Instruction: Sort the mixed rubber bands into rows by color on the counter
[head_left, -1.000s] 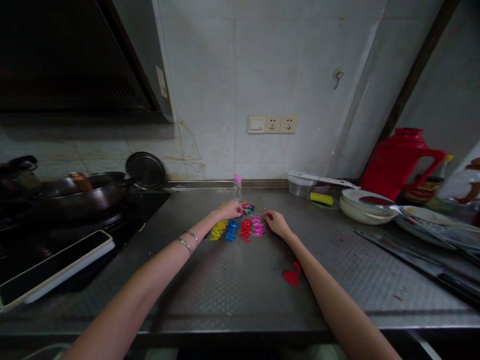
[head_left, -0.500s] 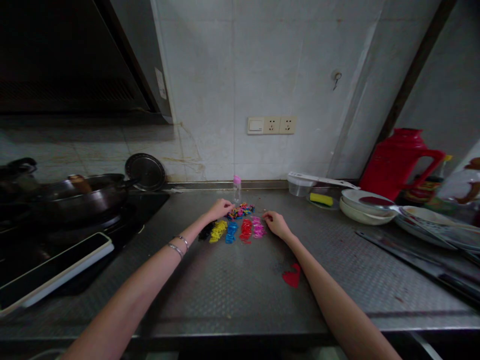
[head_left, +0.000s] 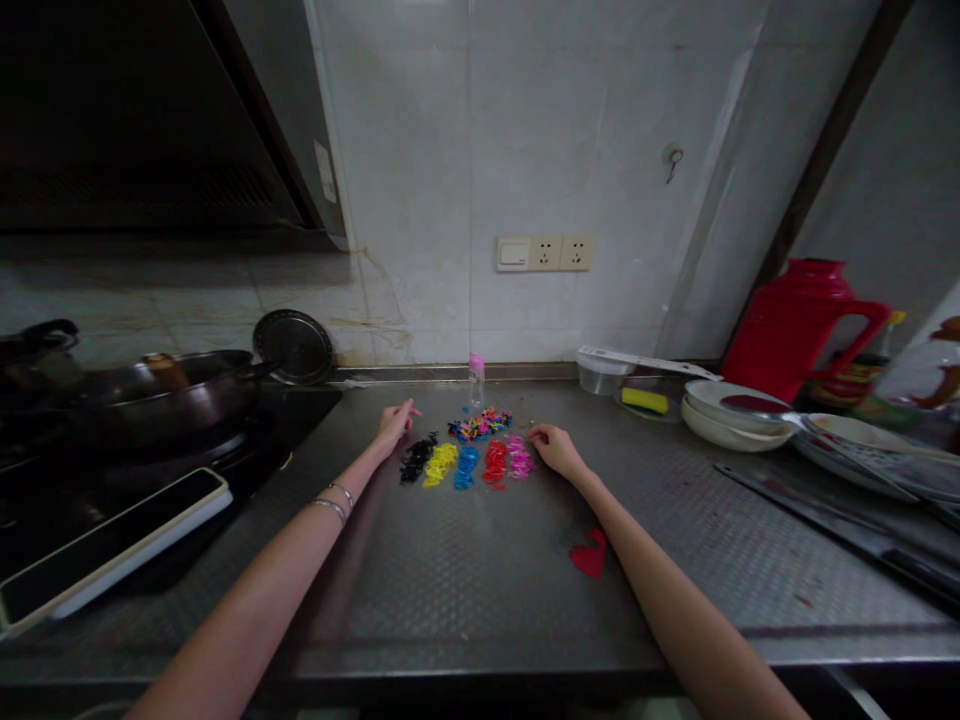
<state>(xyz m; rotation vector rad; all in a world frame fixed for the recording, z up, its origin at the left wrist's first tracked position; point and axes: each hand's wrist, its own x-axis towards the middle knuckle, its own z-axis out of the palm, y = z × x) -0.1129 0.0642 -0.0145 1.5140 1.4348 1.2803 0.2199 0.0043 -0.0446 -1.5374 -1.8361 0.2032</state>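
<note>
My left hand (head_left: pixel 395 424) hovers at the far left of a black pile (head_left: pixel 418 458) of what look like tiny rubber bands. Its thumb and a finger look slightly apart, with nothing visible between them. Piles of yellow bands (head_left: pixel 440 465), blue bands (head_left: pixel 466 468), red bands (head_left: pixel 495 464) and pink bands (head_left: pixel 520 456) continue the row. Behind them lies a mixed-colour heap of bands (head_left: pixel 480 425). My right hand (head_left: pixel 555 448) rests beside the pink pile, fingers curled together; whatever is within them is hidden. A small clear bottle with a pink cap (head_left: pixel 477 382) stands behind the heap.
A red heart-shaped piece (head_left: pixel 589 555) lies by my right forearm. On the right are a yellow sponge (head_left: pixel 645 401), stacked bowls (head_left: pixel 735 425), a long knife (head_left: pixel 810 515) and a red thermos (head_left: pixel 791 325). A phone (head_left: pixel 120 540) and a pan (head_left: pixel 172 390) are left.
My left hand has moved left, away from the mixed heap, uncovering more of the heap and the black pile. My right hand has stayed beside the pink pile.
</note>
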